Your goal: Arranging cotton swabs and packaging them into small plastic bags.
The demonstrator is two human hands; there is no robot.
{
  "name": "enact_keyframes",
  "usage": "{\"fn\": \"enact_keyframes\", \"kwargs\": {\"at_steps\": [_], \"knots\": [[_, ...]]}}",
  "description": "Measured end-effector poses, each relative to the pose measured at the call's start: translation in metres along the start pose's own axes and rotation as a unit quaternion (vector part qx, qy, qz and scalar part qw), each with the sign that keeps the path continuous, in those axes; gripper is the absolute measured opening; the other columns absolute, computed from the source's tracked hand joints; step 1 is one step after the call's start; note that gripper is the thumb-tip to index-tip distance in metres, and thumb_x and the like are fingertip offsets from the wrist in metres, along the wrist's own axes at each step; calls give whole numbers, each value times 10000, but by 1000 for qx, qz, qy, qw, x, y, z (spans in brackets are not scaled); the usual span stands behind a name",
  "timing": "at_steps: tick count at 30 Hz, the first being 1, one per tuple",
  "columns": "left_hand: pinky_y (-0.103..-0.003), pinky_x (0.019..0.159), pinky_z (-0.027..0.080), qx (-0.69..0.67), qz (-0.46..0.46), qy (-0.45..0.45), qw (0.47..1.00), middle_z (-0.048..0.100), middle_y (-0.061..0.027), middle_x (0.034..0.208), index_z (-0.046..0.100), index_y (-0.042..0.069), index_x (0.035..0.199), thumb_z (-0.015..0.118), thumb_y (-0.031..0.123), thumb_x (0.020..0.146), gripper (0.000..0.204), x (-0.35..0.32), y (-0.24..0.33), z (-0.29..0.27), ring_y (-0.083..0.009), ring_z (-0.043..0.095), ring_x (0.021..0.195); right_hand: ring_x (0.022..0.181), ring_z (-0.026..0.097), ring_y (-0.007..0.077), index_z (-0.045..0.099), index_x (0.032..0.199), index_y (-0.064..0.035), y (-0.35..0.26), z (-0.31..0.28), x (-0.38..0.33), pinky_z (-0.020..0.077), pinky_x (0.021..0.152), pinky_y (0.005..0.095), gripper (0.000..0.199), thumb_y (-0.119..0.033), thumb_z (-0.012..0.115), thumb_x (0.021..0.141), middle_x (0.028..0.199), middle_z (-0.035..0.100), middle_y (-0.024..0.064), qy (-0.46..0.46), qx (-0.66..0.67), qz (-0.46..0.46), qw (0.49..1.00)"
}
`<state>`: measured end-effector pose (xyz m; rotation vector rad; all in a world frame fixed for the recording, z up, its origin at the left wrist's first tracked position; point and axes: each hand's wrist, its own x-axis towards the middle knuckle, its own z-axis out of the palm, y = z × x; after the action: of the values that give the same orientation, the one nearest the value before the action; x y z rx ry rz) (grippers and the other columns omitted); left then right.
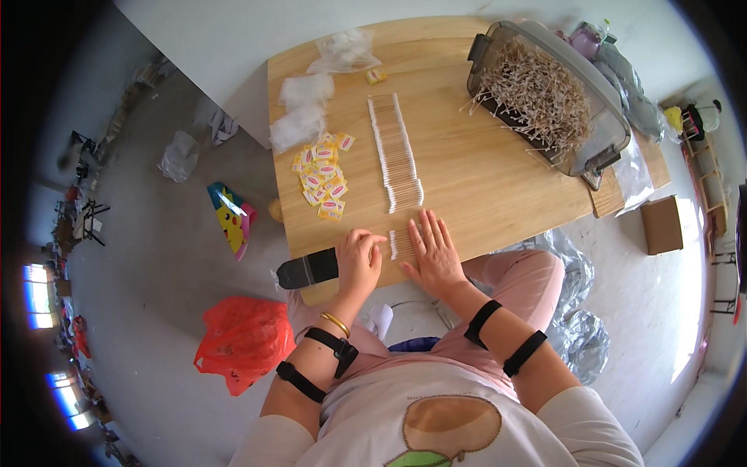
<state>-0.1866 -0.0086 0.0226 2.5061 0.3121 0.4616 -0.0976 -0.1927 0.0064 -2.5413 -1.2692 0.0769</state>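
A long row of cotton swabs (387,144) lies side by side on the wooden table, their white tips forming two lines. Nearer to me is a short group of cotton swabs (400,244), partly covered by my right hand (436,255), which lies flat with fingers stretched over them. My left hand (360,261) is beside that group's left end, its fingers curled in and the fingertips close together. Whatever they may pinch is too small to make out. A black elongated object with a clear band (308,269) lies by my left wrist at the table's near edge.
Yellow-and-white paper labels (319,177) are piled left of the row; a single label (376,75) lies farther back. Clear plastic bags (299,109) spread along the far left. A grey bin (603,97) full of loose swabs stands far right. A red bag (245,338) hangs low at left.
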Motion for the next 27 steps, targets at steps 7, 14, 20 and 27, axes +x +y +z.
{"fn": "enact_keyframes", "kwargs": {"at_steps": [7,14,20,27], "knots": [[-456,942,415,-1,34,-12,999,603,-66,1097,707,152,1104,669,33,811,319,-8,2,-4,-288,573,1092,1557,141,403,254,1573,44,-1,-3,0,106,1274,503,869,-542,496,979,1638,196,303,-1,1,2,1000],[-451,985,393,36,60,-40,997,609,-63,1140,703,150,1140,667,77,829,322,-6,5,-9,-280,571,1112,1561,136,393,266,1575,32,-1,-3,0,106,1276,493,873,-561,489,975,1644,196,292,-3,-13,2,1000],[-453,1003,382,42,66,-49,996,609,-65,1150,700,146,1144,661,76,830,324,-10,8,-12,-276,570,1122,1561,142,388,283,1573,22,-2,-4,0,113,1275,488,867,-564,497,971,1645,204,287,0,-15,6,1000],[-458,1015,377,48,68,-61,995,607,-65,1163,701,143,1165,657,63,823,353,-9,11,-15,-283,568,1136,1558,154,390,289,1570,23,-2,-4,0,120,1274,490,864,-567,496,973,1638,214,292,6,-12,4,1000]]}}
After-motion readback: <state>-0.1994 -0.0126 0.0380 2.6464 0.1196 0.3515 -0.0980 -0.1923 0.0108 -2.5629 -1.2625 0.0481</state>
